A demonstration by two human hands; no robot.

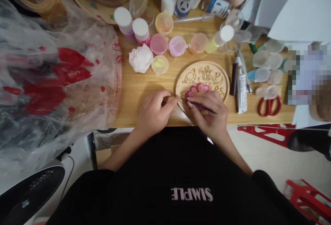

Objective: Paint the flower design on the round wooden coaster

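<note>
The right hand (210, 113) pinches a thin dark paintbrush (203, 106) between the thumb and the first fingers. The other fingers are curled in tight. The brush tip points left and sits at the lower left edge of a round wooden disc with gold line drawings (203, 80). You cannot quite see the tip touch the wood, because it is so small.

The left hand (153, 111) rests on the pale wooden table (141, 87). Its pointer finger sticks out to the right and presses on the rim of the disc, just beside the brush tip. Its other fingers are folded under, so you cannot see them well.

Just above the right fingers, a pink and red flower (198, 89) is painted on the disc. The hand hides the bottom part of the disc.

Farther from the fingers, at the back, stand little round paint pots in pink, purple and orange (168, 44), and a crumpled white tissue (141, 58). To the right of the right hand lie a grey tube (241, 87) and red-handled scissors (269, 105). Far left of the left hand, a big clear plastic bag with red marks (57, 77) hides that side of the table. A blurred patch at the right edge cannot be made out.
</note>
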